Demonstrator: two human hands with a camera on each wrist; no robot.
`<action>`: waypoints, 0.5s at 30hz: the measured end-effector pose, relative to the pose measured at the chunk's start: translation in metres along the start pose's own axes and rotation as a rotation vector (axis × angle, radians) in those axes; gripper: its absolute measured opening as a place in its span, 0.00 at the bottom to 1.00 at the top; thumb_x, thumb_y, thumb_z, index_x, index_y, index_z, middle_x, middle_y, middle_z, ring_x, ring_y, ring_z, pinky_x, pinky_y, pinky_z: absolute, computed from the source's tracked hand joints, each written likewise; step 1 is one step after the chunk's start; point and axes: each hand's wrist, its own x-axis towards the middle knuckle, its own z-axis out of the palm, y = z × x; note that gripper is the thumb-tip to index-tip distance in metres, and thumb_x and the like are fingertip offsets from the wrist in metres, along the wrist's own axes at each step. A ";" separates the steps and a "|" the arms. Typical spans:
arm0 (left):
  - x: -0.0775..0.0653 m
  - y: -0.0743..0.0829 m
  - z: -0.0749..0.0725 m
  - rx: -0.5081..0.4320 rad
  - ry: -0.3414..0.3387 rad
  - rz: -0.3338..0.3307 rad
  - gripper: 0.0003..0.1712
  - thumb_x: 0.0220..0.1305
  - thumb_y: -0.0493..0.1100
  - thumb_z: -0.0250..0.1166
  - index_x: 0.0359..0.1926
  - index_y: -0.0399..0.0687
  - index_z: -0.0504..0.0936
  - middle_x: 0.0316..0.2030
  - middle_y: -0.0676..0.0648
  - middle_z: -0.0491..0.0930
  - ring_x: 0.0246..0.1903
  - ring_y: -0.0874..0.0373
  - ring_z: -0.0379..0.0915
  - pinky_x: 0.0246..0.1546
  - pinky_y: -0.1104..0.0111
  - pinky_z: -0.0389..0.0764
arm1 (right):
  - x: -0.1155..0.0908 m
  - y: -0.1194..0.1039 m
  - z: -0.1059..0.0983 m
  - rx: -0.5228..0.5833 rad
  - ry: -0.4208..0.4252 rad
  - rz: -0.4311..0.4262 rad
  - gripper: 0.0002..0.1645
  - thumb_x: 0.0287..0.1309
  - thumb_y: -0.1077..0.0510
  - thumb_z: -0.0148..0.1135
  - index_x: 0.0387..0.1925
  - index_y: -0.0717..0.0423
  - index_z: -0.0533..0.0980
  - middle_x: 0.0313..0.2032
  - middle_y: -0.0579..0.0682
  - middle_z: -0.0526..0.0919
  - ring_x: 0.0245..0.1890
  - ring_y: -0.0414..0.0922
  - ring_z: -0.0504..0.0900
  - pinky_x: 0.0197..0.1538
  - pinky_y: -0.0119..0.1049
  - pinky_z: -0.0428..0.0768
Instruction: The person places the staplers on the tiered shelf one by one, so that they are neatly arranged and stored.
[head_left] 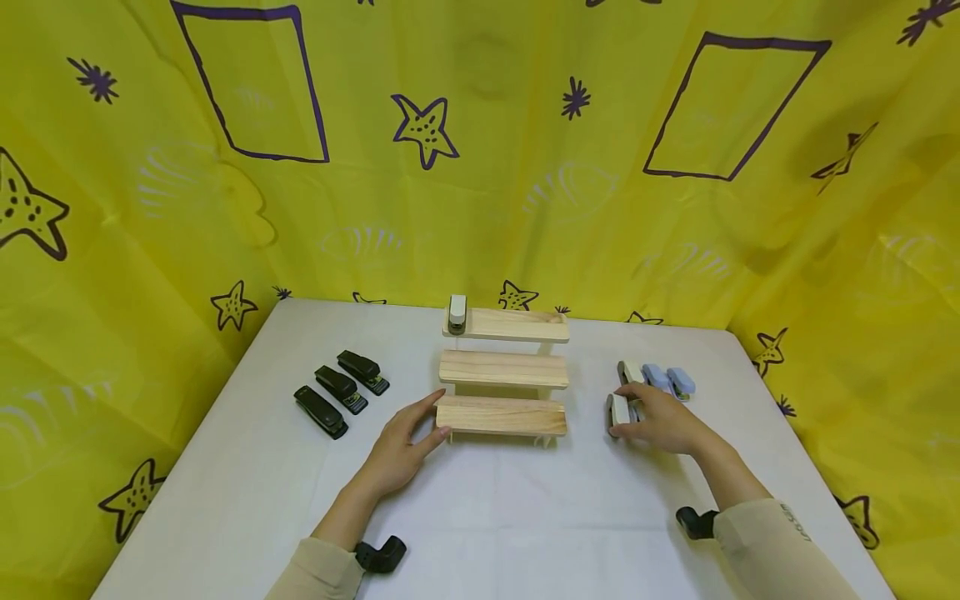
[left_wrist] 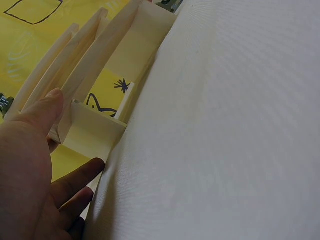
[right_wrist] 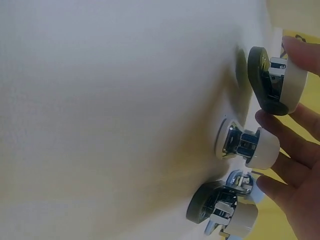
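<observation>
My right hand (head_left: 663, 419) grips a small white-topped stapler (right_wrist: 295, 87) with a dark grey base, between thumb and fingers. In the right wrist view the stapler is tilted, its base apart from its shadow on the table. Close to those fingers stand a white stapler (right_wrist: 264, 149), a dark-based white stapler (right_wrist: 244, 219) and a blue stapler (right_wrist: 256, 194). My left hand (head_left: 405, 446) holds the left end of the lowest tier of a three-tier wooden rack (head_left: 501, 415), thumb at its front; the other fingers are partly hidden in the head view. Another white-topped stapler (head_left: 457, 310) stands on the top tier's left end.
Three black staplers (head_left: 341, 387) lie in a slanting row left of the rack. Two light blue staplers (head_left: 681, 382) sit at the right, beyond my right hand. A white cloth (head_left: 495, 533) covers the table. Yellow patterned curtains (head_left: 480, 192) enclose its back and sides.
</observation>
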 end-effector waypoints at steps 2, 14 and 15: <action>0.000 0.000 0.000 -0.004 0.000 0.000 0.36 0.71 0.64 0.63 0.77 0.80 0.63 0.75 0.53 0.68 0.78 0.46 0.58 0.78 0.41 0.57 | 0.000 -0.001 -0.001 0.007 0.003 0.001 0.44 0.57 0.43 0.77 0.66 0.63 0.73 0.61 0.67 0.80 0.60 0.63 0.80 0.60 0.63 0.78; 0.000 0.000 0.000 0.004 0.001 0.007 0.36 0.71 0.64 0.63 0.76 0.80 0.63 0.75 0.52 0.69 0.77 0.45 0.58 0.77 0.41 0.58 | -0.004 -0.011 -0.007 0.073 0.053 -0.017 0.41 0.61 0.46 0.74 0.67 0.63 0.71 0.62 0.69 0.78 0.64 0.70 0.76 0.63 0.69 0.75; 0.000 0.000 0.000 0.002 0.002 0.008 0.36 0.71 0.64 0.64 0.76 0.80 0.63 0.75 0.52 0.69 0.77 0.45 0.58 0.77 0.41 0.58 | -0.004 -0.011 -0.007 0.080 0.057 -0.016 0.42 0.61 0.46 0.74 0.68 0.63 0.71 0.62 0.68 0.77 0.64 0.69 0.75 0.63 0.69 0.75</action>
